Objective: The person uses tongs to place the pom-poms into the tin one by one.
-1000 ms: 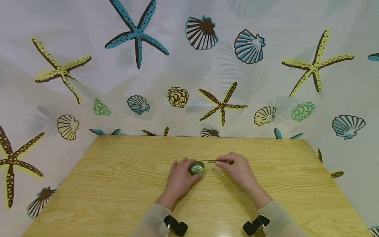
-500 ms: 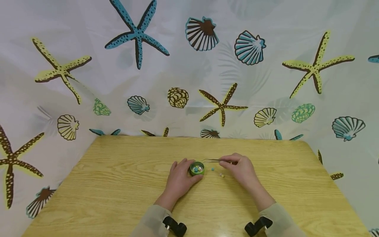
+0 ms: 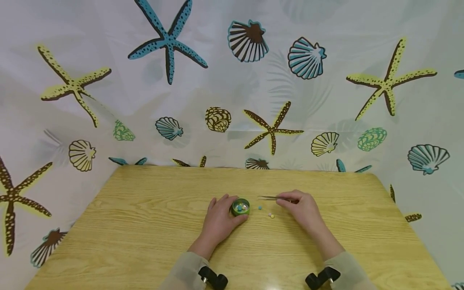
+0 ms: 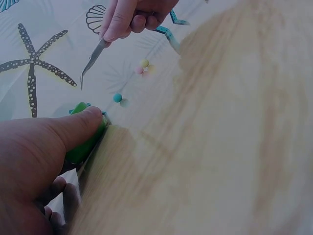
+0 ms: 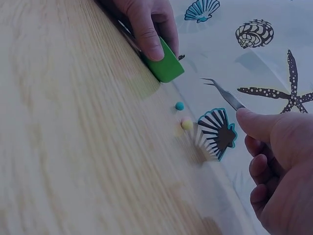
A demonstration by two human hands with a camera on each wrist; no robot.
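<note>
My left hand (image 3: 219,219) curls its fingers and thumb round a small green round tin (image 3: 242,214), which stands upright with several coloured beads inside. Between the thumb and fingers of my right hand (image 3: 303,208) is a pair of metal tweezers (image 5: 230,99). Their fine bent tips point left, slightly apart, with nothing between them, above the table and short of the tin. Three beads lie on the table right of the tin: a blue bead (image 5: 179,106) closest to it, then a pink bead (image 4: 140,70) and a yellow bead (image 4: 144,63) side by side.
The wooden table (image 3: 145,225) stretches out on all sides of the hands. A pale cloth (image 3: 203,88) printed with starfish and shells hangs behind it and along both sides.
My right hand has drawn the tweezers rightward, from over the tin's rim to a short way off. The left hand and the tin have stayed in place.
</note>
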